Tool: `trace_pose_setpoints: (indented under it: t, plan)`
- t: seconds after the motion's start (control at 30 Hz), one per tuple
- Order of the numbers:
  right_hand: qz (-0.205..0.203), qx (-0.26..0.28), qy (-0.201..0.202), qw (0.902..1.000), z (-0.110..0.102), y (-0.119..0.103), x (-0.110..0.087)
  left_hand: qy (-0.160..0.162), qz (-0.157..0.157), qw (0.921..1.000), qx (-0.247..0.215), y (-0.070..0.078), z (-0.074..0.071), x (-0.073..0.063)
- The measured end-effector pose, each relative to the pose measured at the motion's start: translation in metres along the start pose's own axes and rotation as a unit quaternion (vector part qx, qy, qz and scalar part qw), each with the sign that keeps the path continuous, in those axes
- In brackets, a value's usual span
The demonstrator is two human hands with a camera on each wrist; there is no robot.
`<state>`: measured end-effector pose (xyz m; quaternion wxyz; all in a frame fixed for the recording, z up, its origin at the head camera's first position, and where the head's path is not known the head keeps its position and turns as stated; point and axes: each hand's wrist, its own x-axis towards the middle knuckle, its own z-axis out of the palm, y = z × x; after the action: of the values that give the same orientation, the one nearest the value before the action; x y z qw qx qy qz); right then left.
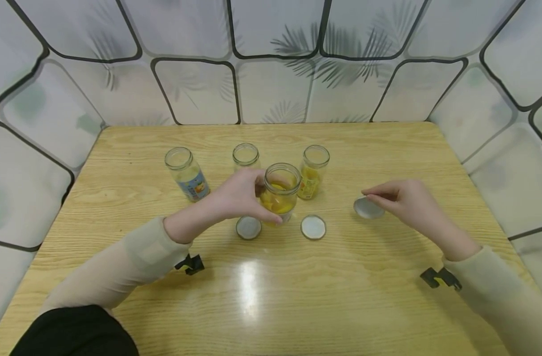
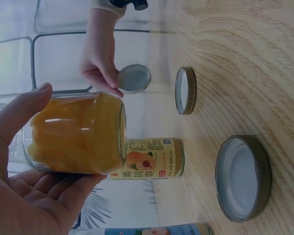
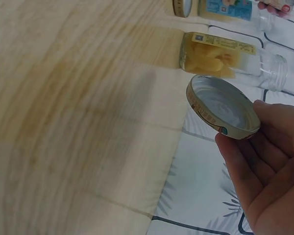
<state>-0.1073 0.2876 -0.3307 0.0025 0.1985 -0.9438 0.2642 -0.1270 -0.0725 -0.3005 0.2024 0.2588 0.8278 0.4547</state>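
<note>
In the head view my left hand [image 1: 237, 195] grips an open glass jar [image 1: 279, 201] of yellow fruit pieces in liquid, thumb on the near side. The left wrist view shows this jar [image 2: 73, 137] raised off the table, fingers under one side and thumb over the other. Out to the right, my right hand [image 1: 406, 200] pinches a round metal jar lid [image 1: 368, 208] by its edge, above the table. Its pale inner side shows in the right wrist view, with thumb and fingers at the rim of the lid [image 3: 223, 107].
Behind the held jar stand a lidless jar with a yellow label [image 1: 313, 173] and another lidless jar [image 1: 246, 155]. A blue-labelled jar [image 1: 188, 175] is farther left. Two lids, a left one [image 1: 248, 228] and a right one [image 1: 313, 227], lie inner side up on the wooden table [image 1: 320, 296].
</note>
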Motion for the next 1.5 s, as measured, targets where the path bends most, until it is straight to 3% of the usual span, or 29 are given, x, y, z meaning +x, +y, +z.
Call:
trace_pose_setpoints:
  t: [0.57,1.13,1.5]
  plan:
    - [0.030,-0.006,-0.071,0.9970,0.015,0.017,-0.011,-0.001,0.003,1.0000,-0.002,-0.001,0.000,-0.001]
    - [-0.015,-0.069,-0.057,0.9959,0.022,0.020,-0.012,0.000,0.009,0.9999,-0.012,0.000,0.001,-0.002]
    - [-0.028,-0.123,-0.060,0.9902,0.024,0.022,-0.011,-0.003,0.014,0.9997,-0.021,-0.001,0.002,-0.002]
